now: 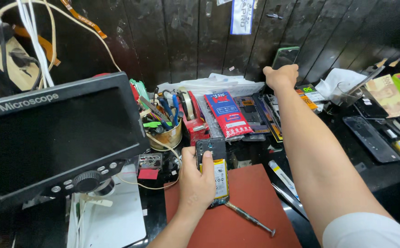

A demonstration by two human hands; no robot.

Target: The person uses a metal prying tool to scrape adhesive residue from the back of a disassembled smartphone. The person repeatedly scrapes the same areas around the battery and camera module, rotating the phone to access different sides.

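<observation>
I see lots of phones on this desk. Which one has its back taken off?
The phone in the left hand, over the red mat: its battery and circuit board show. The others lie or lean unheld.

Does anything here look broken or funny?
Yes. The phone in the left hand has its back off, so its battery and inner parts show. More bare phone parts lie at the right of the bench. The right hand reaches to another phone leaning on the wall.

An opened phone, back cover off, shows a dark circuit section above a yellow-and-white battery. It stands tilted over a red mat, gripped at its left edge.

A second phone with a green rim leans upright against the dark wall.
</observation>
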